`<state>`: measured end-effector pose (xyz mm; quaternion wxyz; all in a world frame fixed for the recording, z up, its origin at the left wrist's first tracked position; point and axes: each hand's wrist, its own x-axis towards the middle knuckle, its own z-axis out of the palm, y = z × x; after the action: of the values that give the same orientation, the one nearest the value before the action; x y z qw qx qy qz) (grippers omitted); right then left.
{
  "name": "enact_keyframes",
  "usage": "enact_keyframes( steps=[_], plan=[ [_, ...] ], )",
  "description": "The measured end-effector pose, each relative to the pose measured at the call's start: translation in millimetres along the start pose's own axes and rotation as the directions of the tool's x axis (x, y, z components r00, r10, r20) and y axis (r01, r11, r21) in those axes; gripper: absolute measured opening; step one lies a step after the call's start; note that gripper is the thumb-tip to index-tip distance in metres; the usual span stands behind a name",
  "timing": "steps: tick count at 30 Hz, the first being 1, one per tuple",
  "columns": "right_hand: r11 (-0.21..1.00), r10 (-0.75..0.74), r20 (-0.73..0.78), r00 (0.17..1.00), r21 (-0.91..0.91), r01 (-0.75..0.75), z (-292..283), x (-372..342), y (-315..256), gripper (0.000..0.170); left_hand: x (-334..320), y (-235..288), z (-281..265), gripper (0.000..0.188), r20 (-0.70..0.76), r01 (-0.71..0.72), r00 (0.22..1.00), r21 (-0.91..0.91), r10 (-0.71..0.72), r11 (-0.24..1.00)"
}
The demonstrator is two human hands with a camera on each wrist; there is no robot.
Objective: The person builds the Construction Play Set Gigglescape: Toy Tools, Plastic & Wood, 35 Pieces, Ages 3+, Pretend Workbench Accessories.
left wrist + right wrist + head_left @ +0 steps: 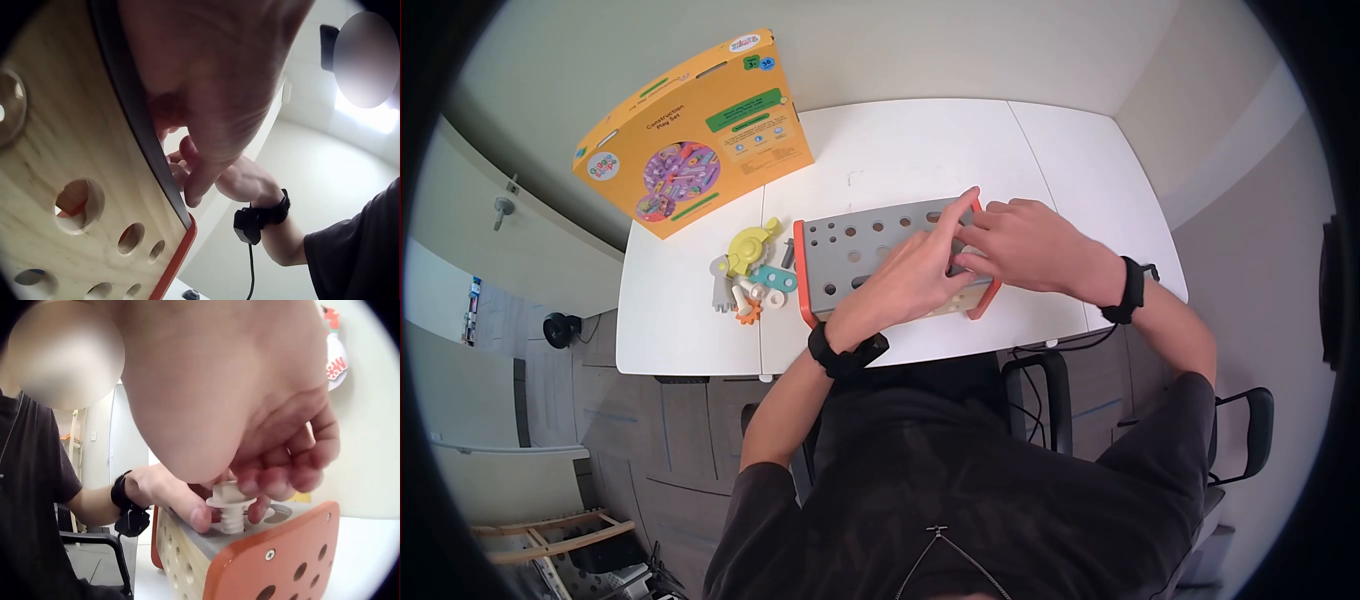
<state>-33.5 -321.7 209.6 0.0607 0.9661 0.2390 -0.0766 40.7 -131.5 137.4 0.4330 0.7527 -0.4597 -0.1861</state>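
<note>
A cream-white screw with a thick thread and a wide collar (230,507) stands near the 3 o'clock end of a toy bench with a grey perforated top (840,262); how deep its tip sits in the top is hidden. The right hand (1028,240) has its grip on the screw's head, fingertips curled against it. The left hand (920,262) lies over the top, thumb beside the thread; whether its grip closes on the screw I cannot tell.

The screw looks like smooth plastic: probably light, stiff, hard to damage, a little slippery. The blocky head above the collar should give the surest hold.

The bench pairs a pale-grained wooden side (125,181), drilled with round holes, with a smooth orange-red end panel (284,547). At its 9 o'clock, a yellow-green saw-shaped toy (750,248) lies on the white table (680,342).
</note>
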Motion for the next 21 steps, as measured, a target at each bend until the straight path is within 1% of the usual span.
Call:
enact_keyframes(
  steps=[1,3,4,5,6,7,10,13,15,16,19,21],
  plan=[
    [0.995,0.026,0.049,0.998,-0.096,-0.021,-2.8,3.8,-5.1,0.028,0.4,-3.1,2.8,0.096,-0.02,-0.028,0.999,-0.007,0.028,1.0],
    [0.984,0.123,0.209,0.97,-0.152,-0.092,-18.5,9.5,-12.4,0.028,2.7,-12.3,8.5,0.097,-0.063,-0.083,0.995,0.003,0.083,0.997],
    [0.975,0.173,0.285,0.943,-0.184,-0.124,-23.3,10.8,-14.0,0.029,3.3,-12.2,8.2,0.098,-0.084,-0.11,0.99,0.009,0.111,0.994],
    [0.99,0.104,0.13,0.986,-0.108,-0.09,-18.7,7.2,-9.6,0.024,2.9,-11.2,6.6,0.098,-0.071,-0.088,0.994,0.01,0.088,0.996],
    [0.998,0.043,-0.032,0.999,-0.037,-0.044,-8.6,-0.8,-1.2,0.021,2.1,-8.7,4.6,0.098,-0.058,-0.065,0.996,0.011,0.066,0.998],
    [1.0,-0.008,-0.196,0.981,0.024,0.013,-1.5,-6.3,4.5,0.017,1.2,-5.2,2.5,0.098,-0.046,-0.043,0.998,0.01,0.043,0.999],
    [0.955,-0.082,-0.187,0.979,0.266,0.131,5.0,-8.2,15.0,0.017,0.0,-1.2,-2.9,0.099,0.026,0.02,0.999,-0.027,-0.02,0.999],
    [0.921,-0.093,-0.21,0.973,0.353,0.164,9.3,-3.2,12.5,0.028,-0.6,13.0,-9.3,0.101,0.092,0.107,0.99,0.006,-0.107,0.994],
    [0.977,-0.004,-0.138,0.99,0.213,0.034,12.1,1.1,6.2,0.028,-3.1,10.1,-2.1,0.099,-0.042,-0.019,0.999,0.09,0.022,0.996],
    [0.99,0.046,-0.108,0.993,0.137,-0.03,12.2,3.5,3.4,0.028,-3.5,6.7,1.2,0.099,-0.103,-0.077,0.99,0.138,0.092,0.987],
    [0.992,0.046,0.034,0.998,-0.122,-0.042,6.0,9.1,-2.8,0.031,-0.5,-8.2,4.4,0.089,-0.14,-0.146,0.974,0.202,0.176,0.968],
    [0.995,0.081,0.085,0.993,-0.072,-0.075,-9.2,4.6,-4.0,0.03,0.0,-8.7,2.1,0.084,-0.1,-0.117,0.983,0.292,0.152,0.949]
  ],
)
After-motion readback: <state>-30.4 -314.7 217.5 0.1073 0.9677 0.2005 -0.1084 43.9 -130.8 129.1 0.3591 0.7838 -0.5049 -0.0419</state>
